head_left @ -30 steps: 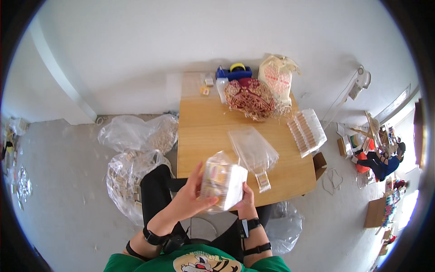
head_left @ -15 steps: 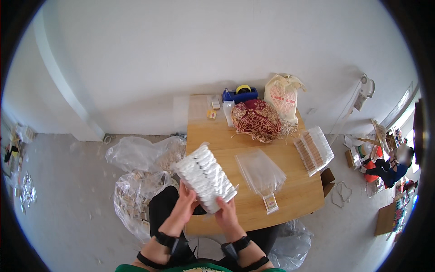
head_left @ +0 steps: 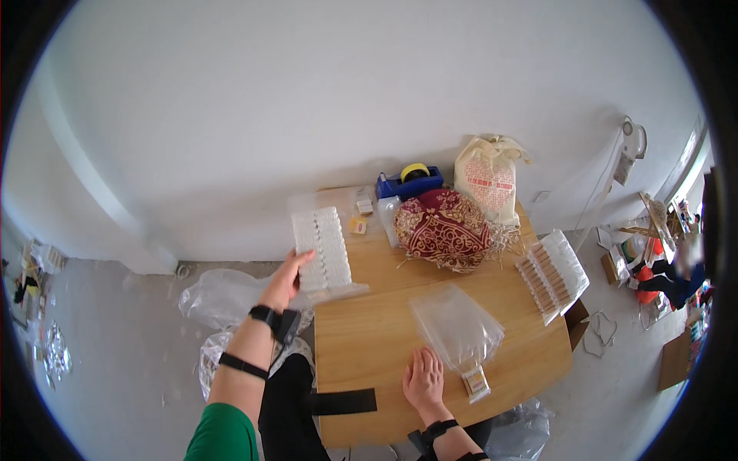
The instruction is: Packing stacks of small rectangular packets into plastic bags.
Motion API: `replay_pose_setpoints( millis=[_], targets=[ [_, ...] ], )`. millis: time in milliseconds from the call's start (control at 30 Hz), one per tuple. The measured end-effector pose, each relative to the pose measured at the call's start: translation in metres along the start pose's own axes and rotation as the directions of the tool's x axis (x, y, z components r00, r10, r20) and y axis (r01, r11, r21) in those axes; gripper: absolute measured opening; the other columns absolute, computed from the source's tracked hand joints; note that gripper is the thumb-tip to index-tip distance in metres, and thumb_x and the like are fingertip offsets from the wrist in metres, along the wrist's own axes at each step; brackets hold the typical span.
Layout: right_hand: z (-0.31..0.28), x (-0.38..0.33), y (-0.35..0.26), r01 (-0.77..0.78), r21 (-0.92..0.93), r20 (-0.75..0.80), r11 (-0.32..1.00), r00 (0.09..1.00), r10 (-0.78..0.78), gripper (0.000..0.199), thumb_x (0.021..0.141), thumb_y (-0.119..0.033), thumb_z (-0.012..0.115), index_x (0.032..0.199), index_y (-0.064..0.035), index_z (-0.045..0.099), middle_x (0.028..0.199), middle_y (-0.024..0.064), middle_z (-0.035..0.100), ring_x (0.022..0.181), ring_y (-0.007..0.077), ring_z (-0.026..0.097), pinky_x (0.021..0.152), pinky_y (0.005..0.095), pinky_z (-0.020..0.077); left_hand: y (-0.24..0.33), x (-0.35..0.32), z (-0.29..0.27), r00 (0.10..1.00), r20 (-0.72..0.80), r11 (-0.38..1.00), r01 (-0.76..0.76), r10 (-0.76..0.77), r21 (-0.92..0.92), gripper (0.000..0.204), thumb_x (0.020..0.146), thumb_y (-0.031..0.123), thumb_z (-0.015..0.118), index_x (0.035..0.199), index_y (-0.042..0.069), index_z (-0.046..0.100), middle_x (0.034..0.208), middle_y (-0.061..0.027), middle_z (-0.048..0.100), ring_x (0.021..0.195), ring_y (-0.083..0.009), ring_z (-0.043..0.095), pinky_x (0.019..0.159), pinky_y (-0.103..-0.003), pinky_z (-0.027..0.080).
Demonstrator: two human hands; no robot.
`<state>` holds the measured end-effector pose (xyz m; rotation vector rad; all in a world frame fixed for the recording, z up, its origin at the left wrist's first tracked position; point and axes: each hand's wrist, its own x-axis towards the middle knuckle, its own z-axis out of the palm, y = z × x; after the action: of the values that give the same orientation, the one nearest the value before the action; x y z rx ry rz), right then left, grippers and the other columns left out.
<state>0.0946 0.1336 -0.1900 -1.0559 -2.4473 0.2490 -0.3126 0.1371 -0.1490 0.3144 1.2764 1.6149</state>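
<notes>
At the table's left side, my left hand [head_left: 287, 274] grips the near left edge of a clear-wrapped white pack [head_left: 323, 247] with ridged rows, its thumb lying over the top. The pack rests at the back left of the tabletop, with loose film along its near edge. My right hand [head_left: 424, 376] lies palm down on the wood, holding nothing, fingers stretched forward. Just beyond its fingertips is a fanned stack of clear plastic bags [head_left: 460, 326]. A small yellow-and-white packet [head_left: 476, 382] lies at the stack's near end.
A second wrapped pack [head_left: 552, 275] with rows of wooden sticks sits at the table's right edge. Toward the back are a red patterned cloth bundle [head_left: 442, 228], a cream drawstring bag [head_left: 488, 180] and a blue tape dispenser [head_left: 410, 184]. Clear sacks [head_left: 227, 296] stand left on the floor.
The white pack went from both hands in front of me to the table's back left, still in my left hand. My right hand let go and came down on the table.
</notes>
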Motion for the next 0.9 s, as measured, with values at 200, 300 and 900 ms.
replay_pose_setpoints(
  millis=[200,300,900],
  targets=[
    [-0.001,0.003,-0.007,0.004,-0.018,0.057,1.000,0.998,-0.003,0.041,0.080,-0.015,0.060,0.117,-0.0004,0.056,0.120,0.0145,0.052,0.119,0.0315,0.050,0.099,0.0440,0.0402,0.032,0.133,-0.010,0.999,-0.009,0.998,-0.040,0.040,0.043,0.062,0.082,0.032,0.072,0.134,0.011,0.045,0.117,-0.0045,0.060,0.108,-0.0198,0.057,0.090,-0.036,0.047],
    [-0.005,0.005,-0.007,-0.028,-0.001,0.090,1.000,0.996,0.028,0.042,0.079,-0.015,0.060,0.118,-0.0007,0.056,0.120,0.0135,0.052,0.119,0.0310,0.049,0.100,0.0438,0.0401,0.039,0.163,0.000,0.999,-0.010,0.996,-0.039,0.040,0.080,0.058,0.085,0.034,0.069,0.133,0.009,0.047,0.119,-0.0050,0.060,0.108,-0.0198,0.057,0.091,-0.035,0.046],
    [-0.016,0.010,-0.006,-0.053,0.073,0.038,0.996,0.998,0.050,0.037,0.076,-0.012,0.063,0.111,-0.0007,0.058,0.115,0.0130,0.054,0.117,0.0302,0.051,0.099,0.0428,0.0414,0.020,0.137,0.035,0.783,0.423,-0.261,-0.337,0.456,0.905,0.083,0.073,0.024,0.079,0.144,0.032,0.035,0.153,-0.0156,0.024,0.135,-0.0499,0.027,0.113,-0.051,0.027]
  ],
)
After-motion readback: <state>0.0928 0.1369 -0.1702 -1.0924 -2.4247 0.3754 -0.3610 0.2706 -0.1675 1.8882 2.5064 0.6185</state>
